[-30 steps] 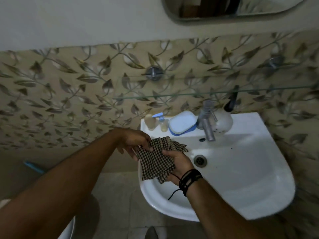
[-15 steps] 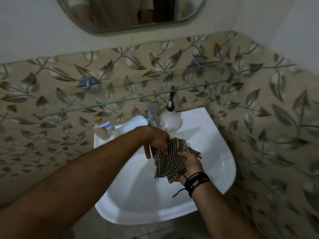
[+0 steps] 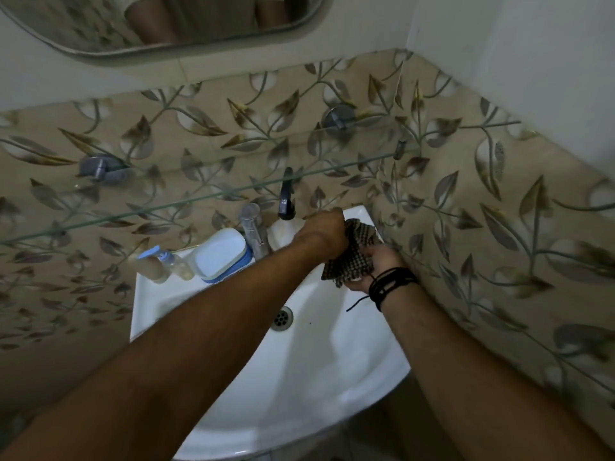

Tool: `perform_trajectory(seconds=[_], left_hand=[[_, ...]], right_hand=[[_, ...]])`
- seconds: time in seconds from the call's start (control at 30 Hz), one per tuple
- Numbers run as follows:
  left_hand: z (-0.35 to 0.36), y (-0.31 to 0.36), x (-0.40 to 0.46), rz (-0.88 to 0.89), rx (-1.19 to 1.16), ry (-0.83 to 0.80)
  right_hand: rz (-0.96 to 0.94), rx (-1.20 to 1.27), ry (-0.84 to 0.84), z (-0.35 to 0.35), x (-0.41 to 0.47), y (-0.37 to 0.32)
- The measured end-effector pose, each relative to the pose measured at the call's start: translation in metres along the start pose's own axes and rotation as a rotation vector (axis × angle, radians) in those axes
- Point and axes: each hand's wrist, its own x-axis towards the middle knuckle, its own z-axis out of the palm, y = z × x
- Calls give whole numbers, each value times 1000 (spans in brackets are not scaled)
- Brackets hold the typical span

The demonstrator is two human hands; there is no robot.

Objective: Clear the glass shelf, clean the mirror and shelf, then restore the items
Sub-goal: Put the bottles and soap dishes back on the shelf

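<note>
Right of centre, over the white ceramic basin [image 3: 233,377], your left hand [image 3: 324,232] and right hand [image 3: 379,266] both gripped the bunched brown checked cloth [image 3: 349,264]. The clear glass shelf [image 3: 199,197] above looked bare, so you seemed to be readying the cloth; next it needed lifting to the rounded mirror [image 3: 159,24] at upper left.

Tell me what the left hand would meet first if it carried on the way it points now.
The left hand points up and right toward the corner, gripping the checked cloth. Straight on, it would probably first meet the leaf-patterned wall tile behind the sink, though depth is unclear.
</note>
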Motion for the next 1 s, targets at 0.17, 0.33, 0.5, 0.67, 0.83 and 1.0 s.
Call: perform_trajectory(seconds=[0.17, 0.33, 0.5, 0.67, 0.83, 1.0], left_hand=[[-7, 9, 22, 24, -118, 208], [6, 8, 23, 30, -123, 224], [21, -1, 17, 41, -142, 197], [31, -2, 0, -27, -175, 74], [45, -15, -25, -204, -348, -81], [52, -45, -51, -298, -368, -139]], right_hand=[[-92, 8, -84, 17, 15, -44], [-19, -255, 71, 11, 29, -50], [-306, -383, 248, 1, 41, -23], [-651, -625, 217, -6, 26, 19], [-568, -653, 161, -3, 16, 55], [-516, -843, 118, 5, 0, 85]])
